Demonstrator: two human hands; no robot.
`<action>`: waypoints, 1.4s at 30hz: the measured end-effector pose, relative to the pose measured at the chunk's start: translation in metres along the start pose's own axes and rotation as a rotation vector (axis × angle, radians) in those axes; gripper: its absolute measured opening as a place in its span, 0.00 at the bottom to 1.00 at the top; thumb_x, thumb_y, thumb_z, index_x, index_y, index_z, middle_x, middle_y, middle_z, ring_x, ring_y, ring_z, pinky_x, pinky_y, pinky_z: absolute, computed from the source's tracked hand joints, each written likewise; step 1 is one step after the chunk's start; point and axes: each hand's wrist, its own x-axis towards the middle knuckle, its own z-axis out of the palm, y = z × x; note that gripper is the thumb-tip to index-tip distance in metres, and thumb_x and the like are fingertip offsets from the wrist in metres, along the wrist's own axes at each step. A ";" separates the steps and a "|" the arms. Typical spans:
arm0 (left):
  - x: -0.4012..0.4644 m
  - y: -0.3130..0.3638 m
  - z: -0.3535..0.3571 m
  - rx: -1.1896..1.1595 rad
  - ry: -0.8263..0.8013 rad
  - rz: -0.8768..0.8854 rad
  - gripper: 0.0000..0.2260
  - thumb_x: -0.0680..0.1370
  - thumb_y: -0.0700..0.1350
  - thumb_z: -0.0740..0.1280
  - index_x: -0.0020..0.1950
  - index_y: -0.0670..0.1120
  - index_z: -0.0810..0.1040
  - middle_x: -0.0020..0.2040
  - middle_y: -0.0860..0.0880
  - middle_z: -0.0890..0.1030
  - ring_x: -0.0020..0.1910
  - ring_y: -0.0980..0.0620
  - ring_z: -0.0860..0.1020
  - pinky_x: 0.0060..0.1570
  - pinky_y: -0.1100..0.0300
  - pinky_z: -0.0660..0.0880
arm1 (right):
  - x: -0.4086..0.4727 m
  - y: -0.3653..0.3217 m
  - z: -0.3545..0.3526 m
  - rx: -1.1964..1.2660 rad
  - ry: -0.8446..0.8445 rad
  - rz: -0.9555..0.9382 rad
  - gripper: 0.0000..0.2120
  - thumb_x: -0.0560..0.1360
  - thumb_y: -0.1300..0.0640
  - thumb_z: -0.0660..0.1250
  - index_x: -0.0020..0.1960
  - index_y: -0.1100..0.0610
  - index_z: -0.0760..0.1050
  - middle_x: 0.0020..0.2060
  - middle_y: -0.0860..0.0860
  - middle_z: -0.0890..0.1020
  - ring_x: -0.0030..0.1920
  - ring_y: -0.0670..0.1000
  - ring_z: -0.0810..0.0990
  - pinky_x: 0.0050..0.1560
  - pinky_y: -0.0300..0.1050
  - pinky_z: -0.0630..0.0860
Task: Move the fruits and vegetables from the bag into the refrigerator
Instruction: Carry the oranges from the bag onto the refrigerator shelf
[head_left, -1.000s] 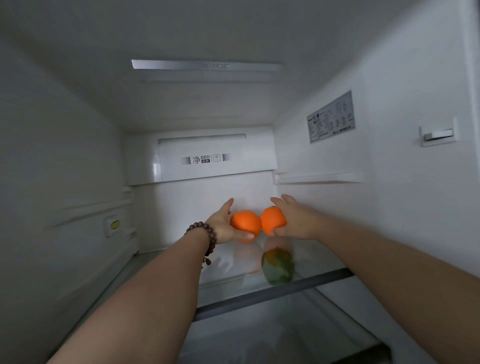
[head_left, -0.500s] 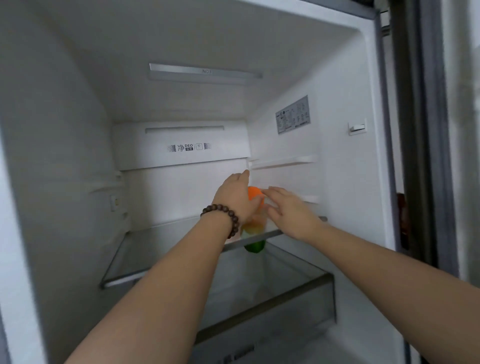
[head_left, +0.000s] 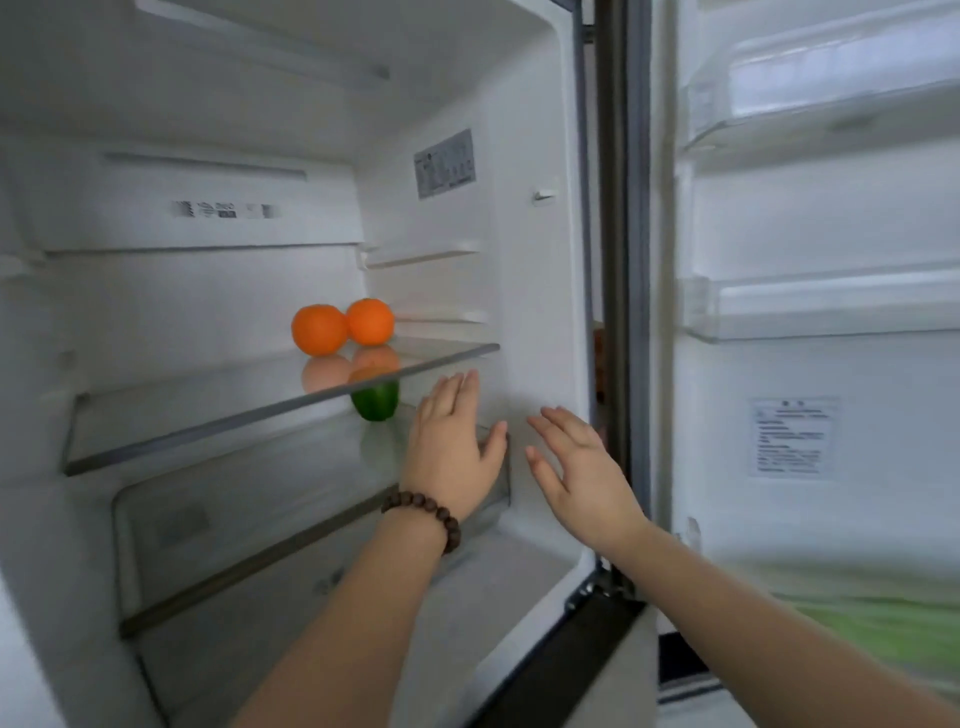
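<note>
Two oranges (head_left: 343, 326) are sitting side by side and touching on the glass shelf (head_left: 171, 410), toward its back right corner, where they are resting flat and are not likely to roll off the front edge. A green pepper (head_left: 375, 401) is lying on the shelf below, partly hidden by the upper shelf's front edge and showing through the glass. The fridge (head_left: 530, 322) is standing open, with its door (head_left: 810, 364) swung out to the right; something green and blurred is showing low in the door, too smeared to identify.

The left hand (head_left: 451, 451), wearing a bead bracelet (head_left: 423, 515) at the wrist, is hanging empty in front of the lower shelf's right end, fingers spread and holding nothing. The right hand (head_left: 582, 473) is floating just beside it near the fridge's right wall, also flat, fingers apart, carrying nothing. The two hands are apart from each other and well clear of the fruit.

Judging by the empty palms, this placing looks finished and the hands are free to fetch more. The bag is not in view, so how much is waiting to be moved cannot be told
</note>
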 end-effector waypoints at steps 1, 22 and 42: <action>-0.008 0.007 0.007 -0.024 -0.013 0.007 0.29 0.78 0.53 0.61 0.75 0.43 0.59 0.75 0.44 0.62 0.74 0.47 0.58 0.73 0.50 0.57 | -0.013 0.005 -0.008 -0.002 0.022 0.020 0.21 0.79 0.50 0.58 0.70 0.57 0.67 0.71 0.54 0.67 0.74 0.50 0.59 0.72 0.37 0.50; -0.196 0.435 0.153 -0.481 -0.411 0.499 0.29 0.78 0.55 0.60 0.75 0.43 0.59 0.74 0.44 0.63 0.75 0.45 0.58 0.73 0.51 0.56 | -0.397 0.144 -0.323 -0.478 0.245 0.698 0.19 0.78 0.53 0.61 0.66 0.59 0.71 0.70 0.57 0.68 0.72 0.57 0.62 0.72 0.49 0.60; -0.607 0.862 0.086 -0.928 -0.915 1.304 0.30 0.78 0.54 0.61 0.76 0.45 0.56 0.76 0.44 0.58 0.76 0.45 0.53 0.74 0.52 0.51 | -0.893 -0.024 -0.561 -0.936 0.802 1.675 0.17 0.78 0.53 0.60 0.65 0.57 0.72 0.71 0.53 0.67 0.72 0.53 0.62 0.68 0.49 0.66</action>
